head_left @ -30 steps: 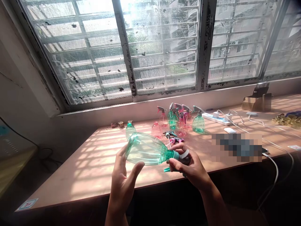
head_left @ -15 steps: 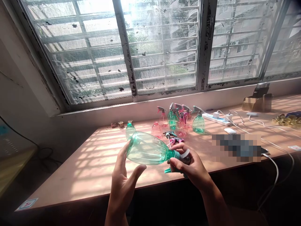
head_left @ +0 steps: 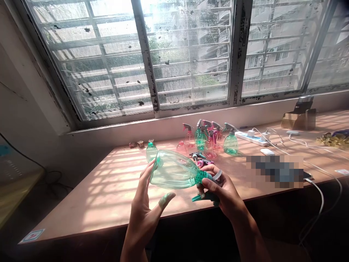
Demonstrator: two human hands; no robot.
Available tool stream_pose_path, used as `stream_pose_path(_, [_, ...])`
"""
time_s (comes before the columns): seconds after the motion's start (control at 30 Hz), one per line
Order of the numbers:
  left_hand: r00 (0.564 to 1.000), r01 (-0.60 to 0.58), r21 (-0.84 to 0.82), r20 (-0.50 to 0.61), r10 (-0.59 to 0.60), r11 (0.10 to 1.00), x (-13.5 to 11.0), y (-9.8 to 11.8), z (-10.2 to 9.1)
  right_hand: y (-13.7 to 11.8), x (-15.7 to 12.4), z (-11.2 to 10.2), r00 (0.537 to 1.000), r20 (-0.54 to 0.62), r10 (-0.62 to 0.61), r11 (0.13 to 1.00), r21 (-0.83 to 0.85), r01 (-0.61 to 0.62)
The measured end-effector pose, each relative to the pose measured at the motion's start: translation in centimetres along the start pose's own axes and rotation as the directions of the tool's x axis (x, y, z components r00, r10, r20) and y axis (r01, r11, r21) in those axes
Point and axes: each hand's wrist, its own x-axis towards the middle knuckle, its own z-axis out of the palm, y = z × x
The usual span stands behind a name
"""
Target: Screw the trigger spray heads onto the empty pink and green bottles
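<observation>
I hold a clear green spray bottle point(head_left: 174, 171) on its side above the front of the wooden table point(head_left: 109, 196). My left hand point(head_left: 144, 211) cups the bottle's wide base, fingers behind it and thumb below. My right hand point(head_left: 220, 193) is closed round the neck and the grey and teal trigger head point(head_left: 209, 182). Farther back stand several pink and green spray bottles point(head_left: 209, 138), with a capless green bottle point(head_left: 151, 150) and a capless pink bottle point(head_left: 181, 148) to their left. Loose trigger heads point(head_left: 200, 158) lie on the table just behind my right hand.
A white power strip point(head_left: 251, 137) with cables runs along the back right. A cardboard stand point(head_left: 298, 116) holds a device near the window. A white cable point(head_left: 319, 196) hangs over the table's front edge. Small brown items point(head_left: 136, 144) sit at the back left.
The bottle has shifted slightly right and up. My left thumb has come away from the bottle's side and now points out beneath it. My right hand has turned a little on the trigger head.
</observation>
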Motion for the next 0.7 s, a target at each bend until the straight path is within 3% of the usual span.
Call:
stream_pose_path(0.17, [0.991,0.034,-0.082,-0.123,-0.044,0.996,0.1,-0.4,0.1,0.0,-0.3,0.1,1.0,-0.012,0.022,0.998,-0.06,-0.023])
stream_pose_path(0.47, [0.991,-0.125,-0.012,-0.055,0.124,0.992,0.5,0.5,0.1,0.1,0.0,-0.3,0.998,0.043,0.053,0.995,0.082,-0.056])
stream_pose_path(0.6, [0.997,-0.073,0.003,-0.015,0.073,0.997,0.1,-0.5,-0.1,-0.1,-0.2,-0.4,0.999,0.034,0.033,0.999,0.03,-0.034])
stream_pose_path(0.7, [0.998,-0.008,-0.074,-0.07,0.003,0.997,-0.1,-0.8,0.0,-0.2,-0.4,-0.1,1.0,0.019,0.014,1.0,-0.024,-0.014])
